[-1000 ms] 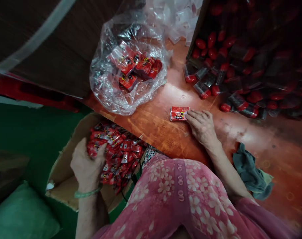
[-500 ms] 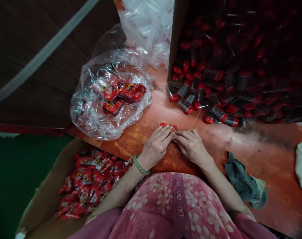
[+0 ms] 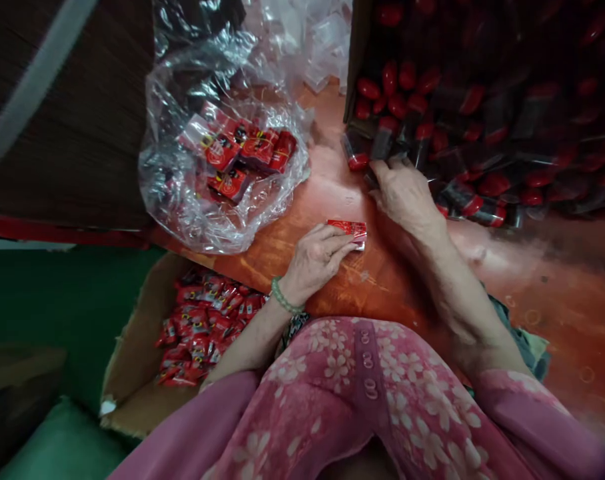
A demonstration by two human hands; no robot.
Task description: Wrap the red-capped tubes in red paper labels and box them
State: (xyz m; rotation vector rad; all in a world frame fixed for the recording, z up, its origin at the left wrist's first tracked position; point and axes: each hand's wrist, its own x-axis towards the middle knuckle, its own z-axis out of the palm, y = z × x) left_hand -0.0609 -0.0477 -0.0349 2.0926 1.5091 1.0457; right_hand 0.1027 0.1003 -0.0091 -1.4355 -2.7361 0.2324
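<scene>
My left hand point(image 3: 320, 259) rests on the table with its fingers closed on a small, flat red printed packet point(image 3: 352, 230); a pale strip shows at the packet's lower edge. A green bead bracelet is on that wrist. Farther out and to the right, my right hand point(image 3: 402, 193) is at the near edge of a pile of small clear bottles with red caps point(image 3: 384, 137). Its thumb and fingers close around one dark bottle there, mostly hidden by the hand.
A clear plastic bag point(image 3: 192, 223) with several red printed packets lies left on the orange table point(image 3: 327, 190). Below stands a cardboard box point(image 3: 132, 347) of red wrapped pieces point(image 3: 202, 327). Clear plastic pieces point(image 3: 325, 50) lie at the back, a dark green cloth point(image 3: 530, 343) at right.
My right hand has left the red packet and moved forward and right to the bottles. My left hand stays on the packet. The view has shifted.
</scene>
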